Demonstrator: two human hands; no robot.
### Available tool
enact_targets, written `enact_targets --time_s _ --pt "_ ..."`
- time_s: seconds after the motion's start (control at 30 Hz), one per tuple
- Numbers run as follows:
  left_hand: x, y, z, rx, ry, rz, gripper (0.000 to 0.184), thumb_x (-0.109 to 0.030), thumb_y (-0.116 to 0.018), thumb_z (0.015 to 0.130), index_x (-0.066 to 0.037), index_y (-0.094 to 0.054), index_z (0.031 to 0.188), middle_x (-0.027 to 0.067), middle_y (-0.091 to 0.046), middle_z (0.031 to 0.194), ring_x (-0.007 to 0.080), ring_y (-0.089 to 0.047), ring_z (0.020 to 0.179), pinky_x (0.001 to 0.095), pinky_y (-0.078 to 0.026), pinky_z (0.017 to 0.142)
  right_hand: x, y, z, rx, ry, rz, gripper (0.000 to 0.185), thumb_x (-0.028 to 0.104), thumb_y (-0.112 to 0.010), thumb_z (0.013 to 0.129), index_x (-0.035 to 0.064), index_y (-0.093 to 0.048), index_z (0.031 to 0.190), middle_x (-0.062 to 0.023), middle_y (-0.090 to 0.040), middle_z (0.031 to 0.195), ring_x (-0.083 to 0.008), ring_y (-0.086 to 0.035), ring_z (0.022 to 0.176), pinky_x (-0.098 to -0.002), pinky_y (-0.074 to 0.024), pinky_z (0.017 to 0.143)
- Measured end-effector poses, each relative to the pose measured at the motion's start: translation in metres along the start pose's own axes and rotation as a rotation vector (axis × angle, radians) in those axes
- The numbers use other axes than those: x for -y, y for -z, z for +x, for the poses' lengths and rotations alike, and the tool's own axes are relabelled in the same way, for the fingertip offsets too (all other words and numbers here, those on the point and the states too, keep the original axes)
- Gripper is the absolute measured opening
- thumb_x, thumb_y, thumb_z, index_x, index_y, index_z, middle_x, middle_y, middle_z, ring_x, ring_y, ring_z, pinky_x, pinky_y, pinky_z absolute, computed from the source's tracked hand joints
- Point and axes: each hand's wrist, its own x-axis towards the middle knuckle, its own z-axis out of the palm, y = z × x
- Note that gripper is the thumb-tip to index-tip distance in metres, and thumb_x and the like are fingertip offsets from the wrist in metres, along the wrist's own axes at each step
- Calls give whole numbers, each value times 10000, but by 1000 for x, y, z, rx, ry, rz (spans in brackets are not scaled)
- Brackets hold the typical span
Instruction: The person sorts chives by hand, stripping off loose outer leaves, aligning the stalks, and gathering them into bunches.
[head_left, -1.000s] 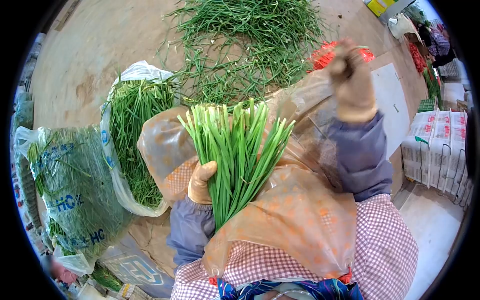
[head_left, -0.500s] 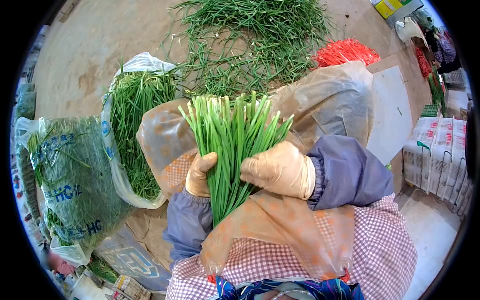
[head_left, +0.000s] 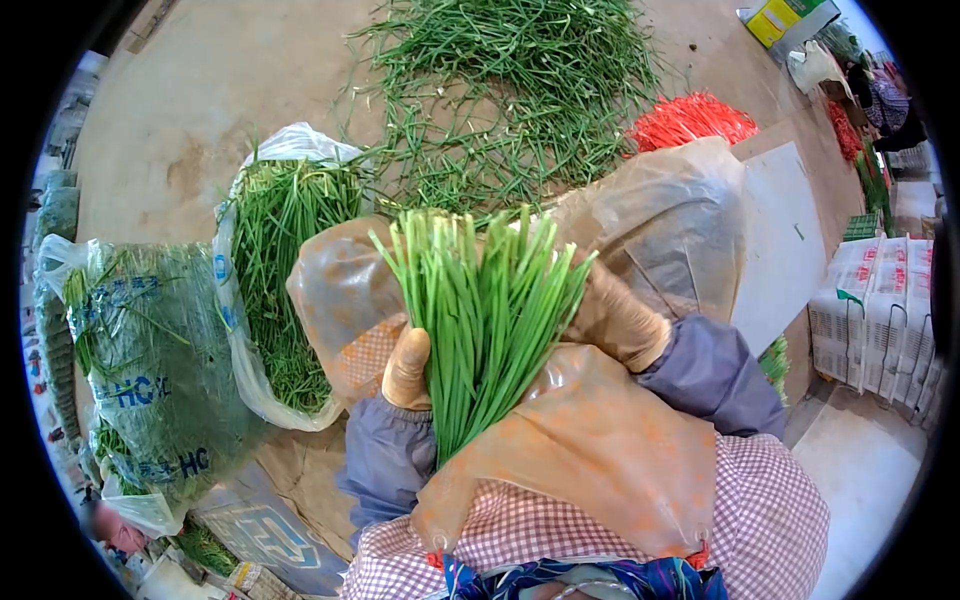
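Both hands [head_left: 407,375] flank the green bunch [head_left: 482,335], left thumb pointing up.

2 hands [head_left: 407,370] [head_left: 622,315], 1 bunch grn stalks [head_left: 480,335], 2 near bags [head_left: 170,370] [head_left: 243,345], 1 lg floor pile [head_left: 520,60].

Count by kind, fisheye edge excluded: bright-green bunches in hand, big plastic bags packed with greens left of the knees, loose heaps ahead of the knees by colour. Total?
Bright-green long-stalked bunch, held: 1
Plastic bags of greens, clear blue-lettered bag and open whitish bag: 2
Loose dark-green stalk heap: 1
Bright-red strip heap: 1
Total: 5
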Motion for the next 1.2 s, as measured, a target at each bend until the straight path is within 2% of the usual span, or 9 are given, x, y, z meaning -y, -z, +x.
enact_targets --time_s 0.1,0.2,0.47,0.63,0.77,0.83,0.87,1.03,1.2 --pt "2 -6 2 22 -66 129 893 -491 -764 772 -24 -374 1425 107 -536 1313 237 -561 1151 369 -489 961 -8 -16 15 174 73 44 738 438 -693 860 119 -352 1431 -59 -519 1323 -216 -525 1210 -404 -422 1038" --pt "-15 -17 5 16 -180 706 889 -439 -797 755 2 -384 1407 106 -527 1310 201 -531 1150 348 -460 953 -15 -33 29 268 142 53 829 411 -747 824 116 -299 1458 -62 -478 1370 -210 -495 1243 -408 -412 1056" --pt "-41 -28 19 143 217 763 809 -286 -805 776 -4 -390 1410 94 -557 1288 200 -534 1169 351 -419 1013 -6 -52 43 423 152 174 957 250 -819 754 99 -229 1492 -104 -508 1362 -245 -496 1266 -407 -408 1070" --pt "-37 -39 26 181 216 815 639 -252 -744 809 -7 -483 1339 94 -593 1239 206 -566 1121 357 -458 958 0 -51 45 386 142 95 940 176 -804 754 115 -234 1500 -115 -527 1349 -245 -523 1236 -408 -425 1057" --pt "-36 -37 25 105 268 673 778 -221 -773 780 -11 -381 1419 110 -545 1309 221 -529 1190 360 -424 1013 10 -59 36 297 79 118 891 130 -786 761 109 -268 1485 -106 -539 1333 -246 -541 1210 -401 -451 1026" --pt "-33 -29 33 153 406 530 773 -249 -785 737 -4 -434 1381 123 -578 1260 255 -578 1139 385 -480 959 13 -56 35 298 76 128 893 91 -767 759 110 -257 1492 -99 -553 1263 -239 -564 1138 -396 -477 959" --pt "-29 -27 31 169 413 521 812 -363 -776 726 12 -443 1365 145 -587 1259 268 -597 1111 393 -504 925 14 -57 35 343 51 150 895 71 -758 758 111 -251 1496 -95 -560 1228 -236 -575 1103 -393 -491 925" --pt "-20 -14 27 160 377 489 858 -392 -805 696 13 -440 1358 152 -575 1261 285 -594 1112 398 -514 920 22 -67 27 533 -54 237 913 -26 -711 754 113 -224 1514 -77 -595 1053 -219 -630 925 -380 -557 757" --pt "-14 -22 46 199 431 500 858 -402 -822 677 13 -459 1334 143 -587 1232 279 -602 1091 398 -519 908 37 -74 17 589 -59 252 818 -88 -682 782 103 -240 1444 -158 -598 795 -290 -569 400 -406 -460 382"
